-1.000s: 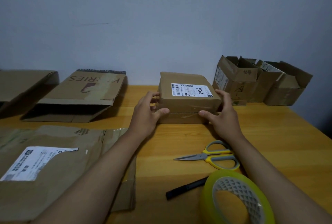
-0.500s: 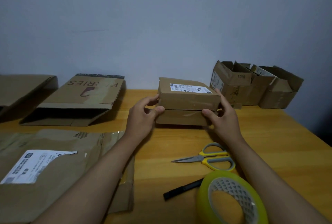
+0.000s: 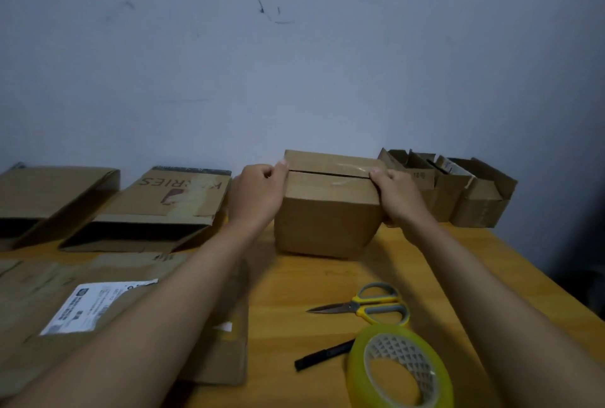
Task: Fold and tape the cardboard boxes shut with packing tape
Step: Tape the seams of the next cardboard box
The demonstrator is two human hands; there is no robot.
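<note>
Stood on the wooden table (image 3: 458,263), at about 12 o'clock from the wearer: a closed cardboard box (image 3: 327,221), plain side facing the camera, top flaps met along a dark seam with a glossy strip of clear tape across it. Gripped at its 9 o'clock edge by the left hand (image 3: 258,194), fingers curled round the corner, thumb tip on the top at the seam's end. Gripped at its 3 o'clock edge by the right hand (image 3: 397,194), thumb likewise on the top at the seam, fingers wrapped behind and out of sight. Whether lifted or resting on the table: could not tell.

Lay at 5 o'clock of the box, well apart: yellow-handled scissors (image 3: 370,306), blades closed and pointing toward 9 o'clock. Nearer the wearer, at 6 o'clock of the scissors: a roll of packing tape (image 3: 401,371), yellowish, tilted on edge, with a black marker (image 3: 322,355) just beside it at its 9 o'clock.

Stood at 3 o'clock of the box, against the wall: a cluster of open boxes (image 3: 474,191), flaps up. Lay at 9 o'clock: a flattened printed carton (image 3: 163,204), and another flattened carton (image 3: 49,194) farther on at the frame edge. Spread at 7 o'clock under the left forearm: flat cardboard (image 3: 42,293) bearing a white shipping label (image 3: 95,306).
</note>
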